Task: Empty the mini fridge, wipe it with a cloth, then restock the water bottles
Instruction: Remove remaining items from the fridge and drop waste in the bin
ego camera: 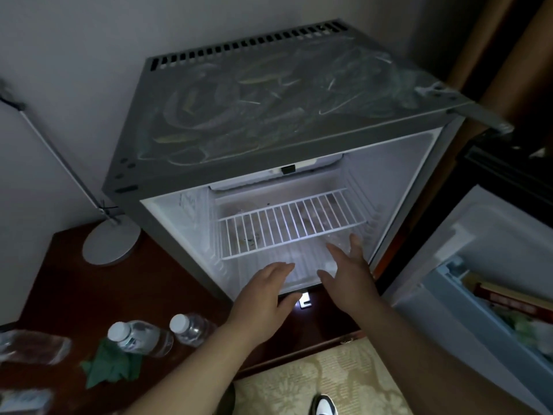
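Note:
The grey mini fridge (269,94) stands open on a dark wooden desk (74,289), its lit white inside showing a wire shelf (287,226) with nothing on it. My left hand (263,292) hovers at the fridge's front sill, fingers straight and holding nothing. My right hand (347,271) reaches into the lower compartment on the right, fingers spread, holding nothing. Two water bottles (140,336) (191,327) lie on the desk at lower left. A green cloth (110,363) lies crumpled beside them.
The fridge door (478,265) hangs open at right, its pocket holding packets. A lamp with a round grey base (110,244) stands left of the fridge. Wrapped packets (33,345) lie at the desk's left edge. Patterned carpet (314,381) and a shoe are below.

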Demonstrator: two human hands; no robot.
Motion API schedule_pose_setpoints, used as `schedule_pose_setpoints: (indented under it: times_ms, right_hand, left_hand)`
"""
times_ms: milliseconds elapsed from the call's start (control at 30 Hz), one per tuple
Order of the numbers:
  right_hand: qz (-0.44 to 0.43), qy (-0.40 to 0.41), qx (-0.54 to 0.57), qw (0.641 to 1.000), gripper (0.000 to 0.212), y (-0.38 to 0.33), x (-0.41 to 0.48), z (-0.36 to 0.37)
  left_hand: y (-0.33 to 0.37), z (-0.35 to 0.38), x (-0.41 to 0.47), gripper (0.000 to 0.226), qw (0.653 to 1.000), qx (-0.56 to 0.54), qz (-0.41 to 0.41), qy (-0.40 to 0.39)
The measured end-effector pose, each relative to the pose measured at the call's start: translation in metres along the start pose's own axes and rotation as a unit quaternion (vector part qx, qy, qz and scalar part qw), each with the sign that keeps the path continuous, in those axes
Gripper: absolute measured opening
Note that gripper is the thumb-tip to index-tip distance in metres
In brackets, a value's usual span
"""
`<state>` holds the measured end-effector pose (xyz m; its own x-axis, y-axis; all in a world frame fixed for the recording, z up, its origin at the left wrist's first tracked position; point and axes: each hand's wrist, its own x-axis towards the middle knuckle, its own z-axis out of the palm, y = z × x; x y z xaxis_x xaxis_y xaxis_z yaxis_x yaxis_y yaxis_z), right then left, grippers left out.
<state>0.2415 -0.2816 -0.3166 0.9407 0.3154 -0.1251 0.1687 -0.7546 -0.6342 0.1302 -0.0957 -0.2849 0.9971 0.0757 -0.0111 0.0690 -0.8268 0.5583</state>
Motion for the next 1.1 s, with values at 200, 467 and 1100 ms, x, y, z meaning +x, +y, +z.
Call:
schedule_pose_setpoints:
  times_ms: [200, 467, 1100]
  right_hand:
    - [0.015, 0.008, 0.003, 1.0, 0.058, 0.0, 0.006, 0.003]
    - [-0.046, -0.014, 0.091, 0.995, 0.047, -0.001, -0.04, 0.008]
    - [-0.033, 0.026, 0.09, 0.995, 0.078, 0.028, -0.07, 0.005]
  left_hand:
    - [-0.008, -0.005, -0.007, 0.061, 1.0, -0.005, -0.016, 0.007]
    - [-0.018, -0.006, -0.018, 0.058, 1.0, -0.011, -0.021, 0.005]
    - [0.008, 0.053, 0.084, 0.052, 0.976, -0.181, -0.069, -0.097]
